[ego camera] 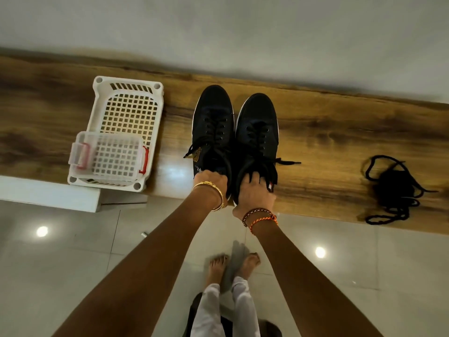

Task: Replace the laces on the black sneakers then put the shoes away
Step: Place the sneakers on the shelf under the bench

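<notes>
While both black sneakers stand side by side at the centre of the frame on the wooden shelf (328, 132), toes pointed toward the wall, each is gripped at its heel opening. The left sneaker (213, 127) is held by the left hand (211, 180), whose fingers are curled over the collar and hidden inside the shoe. The right sneaker (258, 137) is held by the right hand (254, 190), with fingertips hooked over the collar and the thumb pressed against the outer heel.

Both shoes are seen laced in black, with loose untied ends trailing off to either side. A tangle of black laces (394, 190) lies well apart at the right of the frame, judged to be the removed pair. At the left, a white slotted basket (128, 103) is seen with a small clear lidded box (109, 154) resting in it.

The putting-away step is judged to be in hand. Because the lace ends are untied, one could be caught on the shelf edge or trodden on by the bare feet below once the shoes are lifted. As the heels sit at the front edge, a shoe gripped only by its collar could be tipped or dropped.
</notes>
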